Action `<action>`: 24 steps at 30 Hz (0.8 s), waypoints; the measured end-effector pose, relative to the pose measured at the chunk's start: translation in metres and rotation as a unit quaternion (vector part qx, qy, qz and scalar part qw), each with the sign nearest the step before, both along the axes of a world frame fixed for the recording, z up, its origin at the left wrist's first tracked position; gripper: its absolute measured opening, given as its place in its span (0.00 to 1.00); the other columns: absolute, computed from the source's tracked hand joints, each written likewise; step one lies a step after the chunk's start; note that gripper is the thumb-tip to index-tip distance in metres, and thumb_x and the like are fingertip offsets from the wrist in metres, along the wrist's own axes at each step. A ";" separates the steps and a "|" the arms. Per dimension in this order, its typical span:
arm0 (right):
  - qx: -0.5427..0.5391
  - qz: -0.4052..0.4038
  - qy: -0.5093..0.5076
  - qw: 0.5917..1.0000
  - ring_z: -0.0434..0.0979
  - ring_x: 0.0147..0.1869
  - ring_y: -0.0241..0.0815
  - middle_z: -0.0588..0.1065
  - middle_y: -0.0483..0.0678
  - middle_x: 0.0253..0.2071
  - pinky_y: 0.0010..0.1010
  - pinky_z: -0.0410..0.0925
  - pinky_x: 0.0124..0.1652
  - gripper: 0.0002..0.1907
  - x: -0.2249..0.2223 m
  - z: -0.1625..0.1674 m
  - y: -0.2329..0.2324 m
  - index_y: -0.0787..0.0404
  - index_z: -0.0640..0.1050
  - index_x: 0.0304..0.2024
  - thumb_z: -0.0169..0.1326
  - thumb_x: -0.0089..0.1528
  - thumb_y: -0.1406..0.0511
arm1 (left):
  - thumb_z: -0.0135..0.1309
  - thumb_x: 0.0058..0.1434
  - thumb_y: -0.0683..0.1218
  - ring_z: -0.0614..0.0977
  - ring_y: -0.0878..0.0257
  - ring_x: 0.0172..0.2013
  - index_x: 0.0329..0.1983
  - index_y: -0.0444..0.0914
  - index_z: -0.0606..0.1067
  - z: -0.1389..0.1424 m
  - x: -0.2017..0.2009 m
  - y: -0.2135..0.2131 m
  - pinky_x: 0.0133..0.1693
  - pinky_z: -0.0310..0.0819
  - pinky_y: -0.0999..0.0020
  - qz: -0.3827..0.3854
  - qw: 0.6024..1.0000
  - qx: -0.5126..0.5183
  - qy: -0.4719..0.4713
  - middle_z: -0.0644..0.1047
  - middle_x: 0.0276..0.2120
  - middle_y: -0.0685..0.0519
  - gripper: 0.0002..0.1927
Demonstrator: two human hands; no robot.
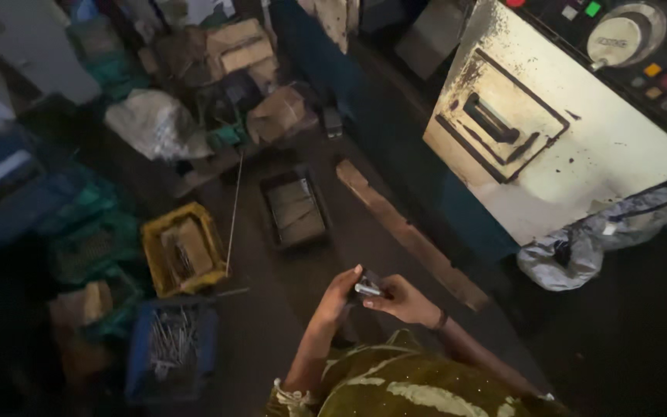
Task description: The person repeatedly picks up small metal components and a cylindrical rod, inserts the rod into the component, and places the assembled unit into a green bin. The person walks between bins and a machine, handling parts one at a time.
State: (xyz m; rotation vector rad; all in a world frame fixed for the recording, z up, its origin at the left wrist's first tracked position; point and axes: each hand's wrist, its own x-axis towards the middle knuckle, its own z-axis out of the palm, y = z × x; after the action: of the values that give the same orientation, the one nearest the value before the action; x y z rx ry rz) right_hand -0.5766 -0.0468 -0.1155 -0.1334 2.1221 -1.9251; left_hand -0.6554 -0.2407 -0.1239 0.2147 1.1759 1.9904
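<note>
A dim workshop floor of dark concrete spreads below the camera, crowded along its left side with crates and heaps of stock. A yellow crate holds flat brownish pieces, and just below it a blue crate is filled with thin metal rods. Further up the floor sits a dark tray of stacked flat blocks, with a long wooden plank lying at a slant to its right. A thin rod stands leaning between the yellow crate and the tray. At the upper right rises a cream machine cabinet with a dark recessed handle, stained with grime, and a control panel of coloured buttons above it; a bundle of grey plastic sheeting lies at its foot. In the lower middle both hands meet over the floor. The left hand and the right hand together hold a small shiny metal part, fingers of each closed lightly around its ends, so the part sits between them. The right wrist carries a dark band, and the person's patterned olive garment fills the bottom edge.
</note>
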 end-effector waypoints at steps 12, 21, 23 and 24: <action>0.059 -0.111 -0.002 0.992 0.63 0.25 0.27 0.70 0.37 0.21 0.29 0.58 0.25 0.12 -0.098 0.032 -0.111 0.65 0.79 0.31 0.62 0.62 0.62 | 0.54 0.68 0.61 0.77 0.62 0.33 0.33 0.39 0.79 0.008 -0.131 -0.082 0.41 0.70 0.65 -0.113 0.993 -0.003 -0.033 0.79 0.31 0.53 0.21; 0.140 -0.236 0.011 0.961 0.59 0.22 0.30 0.64 0.40 0.18 0.30 0.53 0.23 0.21 0.027 0.013 -0.065 0.65 0.76 0.20 0.66 0.62 0.59 | 0.55 0.64 0.63 0.79 0.66 0.38 0.43 0.42 0.79 -0.027 -0.044 -0.007 0.44 0.72 0.66 -0.175 0.978 -0.107 -0.050 0.79 0.37 0.57 0.21; 0.122 -0.280 0.007 0.952 0.60 0.22 0.29 0.65 0.39 0.18 0.30 0.54 0.22 0.19 0.050 0.013 -0.058 0.64 0.76 0.22 0.65 0.61 0.59 | 0.54 0.65 0.62 0.79 0.68 0.40 0.44 0.42 0.80 -0.033 -0.031 0.012 0.45 0.71 0.68 -0.202 0.974 -0.099 -0.026 0.79 0.38 0.58 0.21; 0.092 -0.310 -0.007 0.946 0.61 0.22 0.29 0.67 0.38 0.19 0.31 0.55 0.21 0.16 0.055 0.016 -0.056 0.63 0.77 0.25 0.64 0.59 0.59 | 0.54 0.66 0.62 0.79 0.69 0.40 0.44 0.41 0.80 -0.034 -0.030 0.022 0.45 0.72 0.69 -0.221 0.972 -0.081 -0.020 0.79 0.39 0.58 0.21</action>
State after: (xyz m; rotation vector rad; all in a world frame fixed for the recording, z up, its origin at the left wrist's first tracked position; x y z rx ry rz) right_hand -0.5211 -0.1030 -0.0993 0.6581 2.5246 -1.9839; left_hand -0.6855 -0.2191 -0.1579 0.3213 1.1425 1.4970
